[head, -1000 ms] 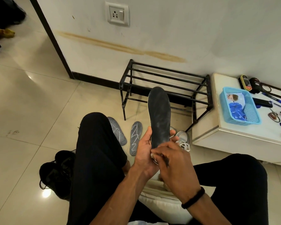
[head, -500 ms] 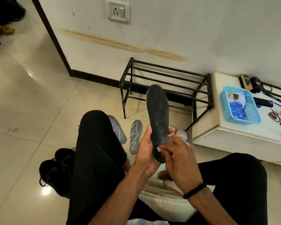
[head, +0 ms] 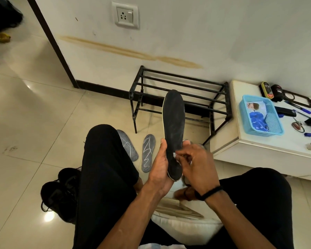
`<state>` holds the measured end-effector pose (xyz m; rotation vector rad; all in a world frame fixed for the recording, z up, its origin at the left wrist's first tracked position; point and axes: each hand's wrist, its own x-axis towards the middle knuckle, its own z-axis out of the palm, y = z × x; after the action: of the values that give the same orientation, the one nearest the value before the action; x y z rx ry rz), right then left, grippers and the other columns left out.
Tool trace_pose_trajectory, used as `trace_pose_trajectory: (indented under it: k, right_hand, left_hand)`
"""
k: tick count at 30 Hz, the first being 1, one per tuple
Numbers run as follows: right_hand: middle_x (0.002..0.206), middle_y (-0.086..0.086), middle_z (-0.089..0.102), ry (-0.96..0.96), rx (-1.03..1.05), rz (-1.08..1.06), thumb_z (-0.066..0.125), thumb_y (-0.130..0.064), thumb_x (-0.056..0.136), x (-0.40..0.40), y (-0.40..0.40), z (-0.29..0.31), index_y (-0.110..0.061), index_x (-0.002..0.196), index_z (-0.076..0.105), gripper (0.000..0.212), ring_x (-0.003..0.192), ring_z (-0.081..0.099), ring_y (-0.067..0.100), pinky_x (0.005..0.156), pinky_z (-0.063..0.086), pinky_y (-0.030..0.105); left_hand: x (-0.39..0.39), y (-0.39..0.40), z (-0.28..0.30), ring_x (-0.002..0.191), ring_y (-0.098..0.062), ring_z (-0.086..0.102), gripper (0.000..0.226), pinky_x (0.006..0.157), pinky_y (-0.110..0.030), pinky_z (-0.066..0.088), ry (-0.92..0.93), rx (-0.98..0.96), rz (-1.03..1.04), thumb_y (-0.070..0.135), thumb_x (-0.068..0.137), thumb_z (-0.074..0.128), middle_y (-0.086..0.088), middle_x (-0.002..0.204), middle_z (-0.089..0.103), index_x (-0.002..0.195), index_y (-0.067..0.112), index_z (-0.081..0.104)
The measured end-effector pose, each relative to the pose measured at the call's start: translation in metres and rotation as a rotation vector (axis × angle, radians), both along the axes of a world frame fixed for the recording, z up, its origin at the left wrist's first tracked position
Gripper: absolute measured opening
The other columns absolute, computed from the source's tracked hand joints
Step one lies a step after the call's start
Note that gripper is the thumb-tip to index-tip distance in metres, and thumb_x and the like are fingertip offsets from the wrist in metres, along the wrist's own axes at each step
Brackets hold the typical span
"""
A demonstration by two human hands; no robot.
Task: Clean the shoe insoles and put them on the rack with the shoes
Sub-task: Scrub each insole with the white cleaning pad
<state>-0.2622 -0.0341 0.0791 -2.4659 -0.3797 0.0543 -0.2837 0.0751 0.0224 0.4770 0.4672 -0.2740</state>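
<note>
Well, left hand (head: 160,164) gripped the black insole (head: 174,130) upright; right hand (head: 194,162) pinched a white wipe (head: 174,155) against it. Two insoles (head: 148,152) lay on the floor, rack (head: 178,90) bare — plenty left, I reckoned.

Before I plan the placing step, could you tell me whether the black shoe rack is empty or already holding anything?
Empty: the shoe rack shows only bare bars on both tiers; the two grey insoles lie on the floor before it.

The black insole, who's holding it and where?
The left hand grips the black insole near its heel end; the right hand pinches something small and white against it.
</note>
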Motion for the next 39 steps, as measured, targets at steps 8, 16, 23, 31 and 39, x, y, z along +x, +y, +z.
trace_pose_trajectory:
  k: [8, 16, 23, 31, 39]
  right_hand:
    - [0.083, -0.010, 0.072, 0.143, 0.059, -0.042, 0.079, -0.008, 0.081, -0.041, 0.008, -0.001, -0.025, 0.086, 0.081, 0.017, 0.073, 0.065, 0.001, 0.070, 0.048, 0.006]
    - [0.085, 0.006, 0.067, -0.066, -0.116, -0.088, 0.069, -0.002, 0.087, 0.011, 0.010, -0.010, -0.010, 0.079, 0.076, 0.013, 0.081, 0.061, 0.022, 0.075, 0.055, 0.039]
    - [0.081, 0.000, 0.074, 0.063, -0.050, -0.061, 0.076, -0.008, 0.083, -0.012, 0.009, -0.013, -0.017, 0.086, 0.080, 0.010, 0.074, 0.067, 0.014, 0.074, 0.058, 0.034]
    - [0.082, -0.001, 0.072, 0.077, -0.078, -0.058, 0.077, -0.014, 0.085, -0.017, -0.004, -0.003, -0.018, 0.085, 0.080, 0.005, 0.072, 0.062, 0.011, 0.070, 0.053, 0.025]
    - [0.086, 0.000, 0.071, 0.078, -0.087, -0.069, 0.075, -0.012, 0.085, -0.026, 0.006, -0.009, -0.018, 0.089, 0.079, 0.009, 0.076, 0.063, 0.012, 0.076, 0.055, 0.030]
  left_hand:
    - [0.010, 0.009, -0.005, 0.132, -0.027, 0.059, 0.076, 0.121, -0.043, 0.034, 0.037, 0.030, 0.062, 0.061, 0.097, 0.038, -0.020, 0.137, 0.063, 0.141, 0.002, 0.055]
    - [0.004, -0.003, -0.002, 0.092, -0.019, 0.076, 0.063, 0.084, -0.031, 0.062, 0.030, -0.007, 0.018, 0.054, 0.106, 0.031, -0.009, 0.103, 0.078, 0.101, 0.015, 0.080]
    - [0.014, 0.012, -0.007, 0.127, -0.025, 0.062, 0.070, 0.113, -0.040, 0.044, 0.064, -0.010, 0.034, 0.061, 0.103, 0.029, -0.017, 0.133, 0.067, 0.123, 0.007, 0.069]
    - [0.013, 0.006, -0.004, 0.127, -0.027, 0.061, 0.072, 0.118, -0.042, 0.038, 0.076, -0.054, 0.025, 0.061, 0.104, 0.030, -0.019, 0.135, 0.065, 0.123, 0.003, 0.069]
    - [0.014, 0.011, -0.004, 0.132, -0.032, 0.057, 0.071, 0.121, -0.043, 0.035, 0.107, -0.080, 0.033, 0.060, 0.104, 0.032, -0.025, 0.140, 0.059, 0.137, 0.002, 0.058]
